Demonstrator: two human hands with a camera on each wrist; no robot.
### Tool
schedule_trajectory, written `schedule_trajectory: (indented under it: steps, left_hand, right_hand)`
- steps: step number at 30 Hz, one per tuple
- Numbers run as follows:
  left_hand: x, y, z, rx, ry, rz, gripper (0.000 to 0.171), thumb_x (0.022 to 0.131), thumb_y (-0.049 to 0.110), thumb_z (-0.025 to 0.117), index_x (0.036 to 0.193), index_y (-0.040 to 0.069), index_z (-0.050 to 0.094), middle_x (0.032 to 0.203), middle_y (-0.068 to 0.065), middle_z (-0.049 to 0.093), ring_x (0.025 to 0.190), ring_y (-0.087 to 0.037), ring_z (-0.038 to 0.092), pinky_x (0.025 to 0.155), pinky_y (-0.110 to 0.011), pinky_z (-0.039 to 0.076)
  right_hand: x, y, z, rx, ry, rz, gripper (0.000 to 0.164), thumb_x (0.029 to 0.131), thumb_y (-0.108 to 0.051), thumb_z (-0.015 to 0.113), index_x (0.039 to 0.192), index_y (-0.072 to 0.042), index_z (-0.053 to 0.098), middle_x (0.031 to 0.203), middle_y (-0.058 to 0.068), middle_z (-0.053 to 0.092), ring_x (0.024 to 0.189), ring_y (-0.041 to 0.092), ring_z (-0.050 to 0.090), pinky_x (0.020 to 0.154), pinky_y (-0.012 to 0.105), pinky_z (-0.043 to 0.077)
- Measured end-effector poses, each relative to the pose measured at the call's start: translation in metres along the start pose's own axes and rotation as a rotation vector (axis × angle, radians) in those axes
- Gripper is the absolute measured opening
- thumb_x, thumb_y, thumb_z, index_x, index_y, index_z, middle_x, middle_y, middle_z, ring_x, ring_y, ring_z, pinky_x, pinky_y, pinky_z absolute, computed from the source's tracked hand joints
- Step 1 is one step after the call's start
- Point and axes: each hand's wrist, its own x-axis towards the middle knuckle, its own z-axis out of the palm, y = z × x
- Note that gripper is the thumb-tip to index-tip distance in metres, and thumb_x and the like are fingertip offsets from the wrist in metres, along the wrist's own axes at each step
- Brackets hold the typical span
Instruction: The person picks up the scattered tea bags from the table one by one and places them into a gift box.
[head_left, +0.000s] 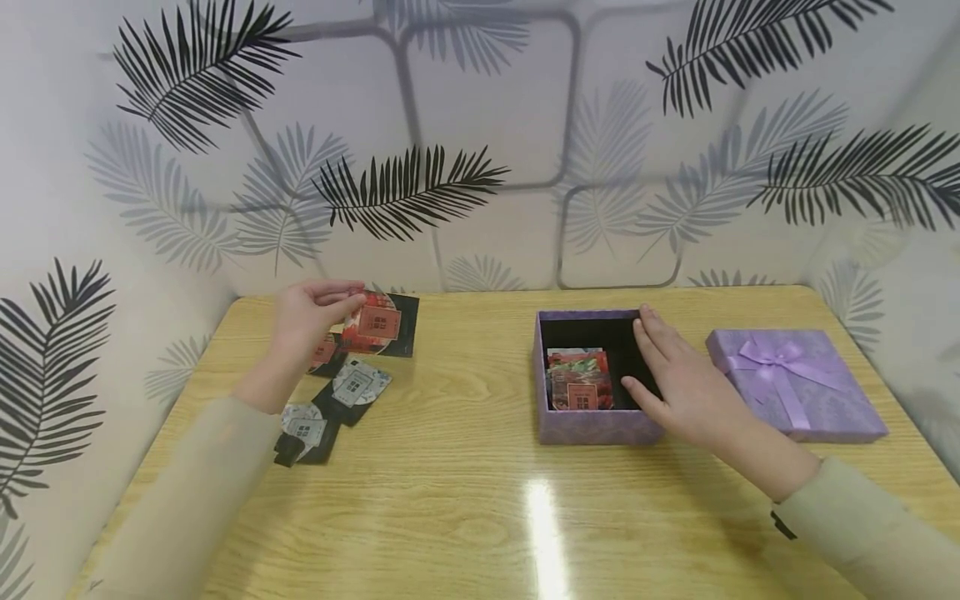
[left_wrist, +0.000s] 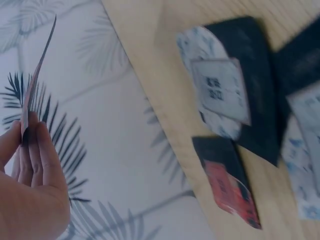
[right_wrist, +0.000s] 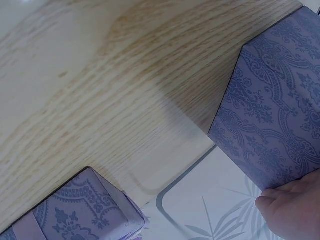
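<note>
My left hand (head_left: pixel 303 327) pinches a flat red-and-black packet (head_left: pixel 378 323) by its edge, raised over the table's left side. In the left wrist view this packet (left_wrist: pixel 35 82) appears edge-on between thumb and fingers. Below it lie a red-and-black packet (left_wrist: pixel 225 185) and two white-and-black packets (head_left: pixel 356 386). My right hand (head_left: pixel 686 383) rests on the right rim of a purple patterned box (head_left: pixel 600 427), fingers extended and thumb over the opening. Inside, red packets (head_left: pixel 581 375) sit on the left of the black interior.
A purple lid (head_left: pixel 832 375) with a ribbon bow lies right of the box. The wooden table (head_left: pixel 450 500) meets a leaf-patterned backdrop (head_left: pixel 487 242) at its far edge. A small black object (head_left: pixel 288 450) is beside the nearest white-and-black packet.
</note>
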Motion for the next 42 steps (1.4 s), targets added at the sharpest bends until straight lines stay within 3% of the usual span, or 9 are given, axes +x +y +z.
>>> schedule_trajectory:
  steps: [8,15,17,22,25,29,34,37,42]
  left_hand:
    - [0.005,0.026,0.038,-0.027,-0.023,0.024,0.036,0.099,0.013,0.077,0.125,-0.012,0.071,0.071,0.031,0.069,0.074,0.011,0.069,0.072,-0.011,0.056]
    - [0.010,0.050,0.070,-0.030,-0.102,0.060,0.031,0.100,0.015,0.076,0.124,-0.005,0.076,0.076,0.026,0.070,0.071,0.006,0.067,0.066,-0.014,0.056]
    - [0.011,0.057,0.081,-0.021,-0.120,0.052,0.030,0.100,0.016,0.077,0.123,-0.002,0.077,0.081,0.020,0.073,0.069,0.005,0.066,0.062,-0.016,0.056]
    - [0.016,0.072,0.109,0.018,-0.170,0.066,0.026,0.101,0.018,0.076,0.121,0.002,0.080,0.108,-0.011,0.081,0.076,0.001,0.066,0.064,-0.017,0.059]
    - [0.017,0.079,0.128,0.038,-0.214,0.101,0.025,0.102,0.018,0.074,0.121,0.003,0.080,0.118,-0.020,0.079,0.077,-0.001,0.068,0.065,-0.019,0.061]
    - [0.017,0.090,0.152,0.087,-0.272,0.148,0.023,0.103,0.018,0.073,0.119,0.004,0.081,0.115,-0.018,0.080,0.079,-0.009,0.072,0.066,-0.022,0.060]
    - [0.012,0.100,0.181,0.238,-0.343,0.275,0.021,0.104,0.018,0.072,0.117,0.005,0.082,0.116,-0.013,0.082,0.103,-0.022,0.078,0.086,-0.028,0.062]
    - [0.007,0.104,0.194,0.292,-0.383,0.340,0.021,0.104,0.019,0.072,0.117,0.007,0.082,0.117,-0.010,0.082,0.108,-0.022,0.078,0.093,-0.030,0.062]
    - [0.001,0.104,0.212,0.351,-0.439,0.399,0.022,0.104,0.021,0.072,0.120,0.009,0.082,0.117,-0.008,0.082,0.107,-0.020,0.078,0.090,-0.026,0.061]
  right_hand:
    - [0.000,0.001,0.001,-0.004,0.004,-0.006,0.082,0.110,-0.043,0.053,0.164,0.011,0.023,0.175,0.029,0.016,0.161,0.047,0.023,0.126,0.063,0.032]
    - [0.000,0.001,0.000,-0.016,-0.003,-0.007,0.083,0.110,-0.045,0.053,0.164,0.011,0.022,0.175,0.029,0.016,0.161,0.047,0.022,0.127,0.062,0.031]
    - [0.001,0.001,0.000,-0.022,-0.005,-0.009,0.084,0.110,-0.046,0.053,0.164,0.011,0.022,0.175,0.029,0.016,0.161,0.047,0.023,0.127,0.062,0.032]
    - [0.001,0.001,-0.001,-0.025,-0.011,-0.012,0.084,0.110,-0.046,0.053,0.164,0.011,0.022,0.175,0.029,0.016,0.162,0.047,0.022,0.127,0.062,0.032]
    - [0.001,0.002,-0.001,-0.024,-0.008,-0.015,0.085,0.110,-0.047,0.052,0.164,0.011,0.022,0.174,0.030,0.016,0.162,0.047,0.022,0.128,0.061,0.031]
    - [0.001,0.001,-0.002,-0.020,-0.006,-0.016,0.084,0.111,-0.047,0.051,0.164,0.011,0.023,0.174,0.030,0.016,0.162,0.047,0.022,0.128,0.061,0.030]
    - [0.001,0.001,-0.002,-0.015,-0.012,-0.010,0.084,0.111,-0.046,0.052,0.164,0.011,0.022,0.175,0.029,0.014,0.162,0.047,0.021,0.127,0.062,0.031]
    - [0.002,0.001,-0.002,-0.017,-0.016,-0.006,0.084,0.111,-0.047,0.052,0.164,0.011,0.022,0.175,0.029,0.014,0.162,0.047,0.021,0.127,0.063,0.031]
    - [0.001,0.000,-0.003,-0.014,-0.007,-0.006,0.083,0.110,-0.045,0.053,0.163,0.012,0.024,0.174,0.030,0.017,0.161,0.048,0.024,0.126,0.064,0.032]
